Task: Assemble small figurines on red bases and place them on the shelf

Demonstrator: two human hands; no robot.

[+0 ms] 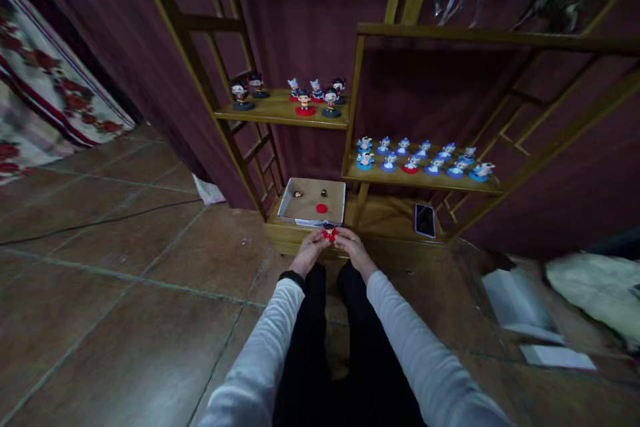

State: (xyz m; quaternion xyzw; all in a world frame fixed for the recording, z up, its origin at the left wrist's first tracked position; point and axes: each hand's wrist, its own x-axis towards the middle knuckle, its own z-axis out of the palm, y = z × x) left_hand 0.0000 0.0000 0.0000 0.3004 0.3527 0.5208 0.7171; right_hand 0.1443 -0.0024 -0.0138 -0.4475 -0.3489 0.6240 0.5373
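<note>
My left hand [311,248] and my right hand [351,245] meet in front of me, fingers pinched together on a small red and black figurine [329,233]. They hover just at the front edge of an open cardboard box [338,199] on the lowest wooden shelf. Inside the box lie a loose red round base [321,209] and two small dark pieces [299,195]. Both sleeves are pale grey; a dark band circles my left wrist.
The wooden shelf unit [358,87] holds several red and black figurines [305,103] on the left shelf and several blue ones [415,161] on the right. A phone [425,219] lies on the bottom shelf. Papers [520,303] lie on the tiled floor at right.
</note>
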